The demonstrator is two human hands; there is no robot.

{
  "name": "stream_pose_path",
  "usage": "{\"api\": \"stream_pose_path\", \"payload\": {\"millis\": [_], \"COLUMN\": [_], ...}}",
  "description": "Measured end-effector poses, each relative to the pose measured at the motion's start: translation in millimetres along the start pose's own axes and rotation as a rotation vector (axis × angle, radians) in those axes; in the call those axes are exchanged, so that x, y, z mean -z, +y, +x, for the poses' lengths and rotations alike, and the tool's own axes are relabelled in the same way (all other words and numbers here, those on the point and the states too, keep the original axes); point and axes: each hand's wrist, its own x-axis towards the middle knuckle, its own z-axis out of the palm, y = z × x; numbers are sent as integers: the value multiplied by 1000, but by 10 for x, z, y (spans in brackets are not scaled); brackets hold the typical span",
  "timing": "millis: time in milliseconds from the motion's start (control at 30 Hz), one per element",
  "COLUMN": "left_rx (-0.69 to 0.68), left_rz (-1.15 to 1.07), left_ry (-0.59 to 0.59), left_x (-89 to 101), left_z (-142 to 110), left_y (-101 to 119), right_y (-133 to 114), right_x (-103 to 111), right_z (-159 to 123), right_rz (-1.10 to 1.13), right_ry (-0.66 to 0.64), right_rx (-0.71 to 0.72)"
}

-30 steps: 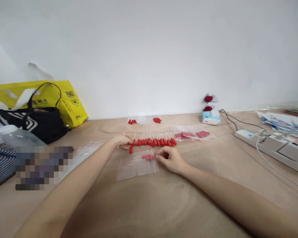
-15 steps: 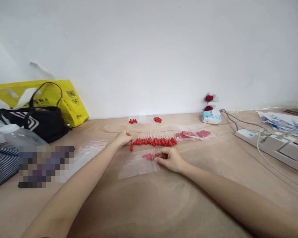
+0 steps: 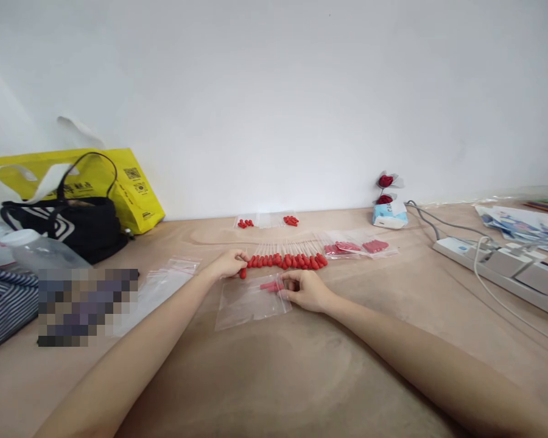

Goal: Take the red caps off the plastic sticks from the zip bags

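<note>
"Lying where, the clear bag (image 3: 249, 309)?"

"On the table (image 3: 256, 377), on the near side of the row of red-tipped sticks (image 3: 287, 261), with red pieces (image 3: 268, 286) showing through its plastic."

"And the fingers?"

"The right hand (image 3: 305, 291) has its fingers curled at the bag's edge; the left hand (image 3: 231, 264) has its own bent at the row's left end, above one red tip (image 3: 243, 274). Whether either grips anything cannot be told."

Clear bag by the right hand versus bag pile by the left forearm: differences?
The clear bag shows red pieces at one end; the bag pile shows none. The clear bag looks single, the bag pile overlapping. The right hand is at the clear bag, no hand at the bag pile. Both look transparent.
</note>
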Motion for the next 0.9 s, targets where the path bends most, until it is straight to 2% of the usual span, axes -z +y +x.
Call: {"api": "stream_pose_path", "payload": {"millis": [200,467,667,800,900], "left_rx": [-4,-30,32,15,-25], "left_rz": [31,109,115,105,61], "left_ry": [-1,10,7,57,40], "left_x": [32,44,93,174,181], "left_z": [-2,20,49,159,226], "left_y": [-10,-64,-102,-53,31], "right_y": [-33,-37,-23,-19,-24], "right_x": [7,-1,0,1,4], "right_z": [-9,-21,-28,-31,-34], "right_rz": [-98,-93,-90,-101,-115], "right_ry": [-14,8,5,12,22], "right_rx": [32,48,67,82,85]}}
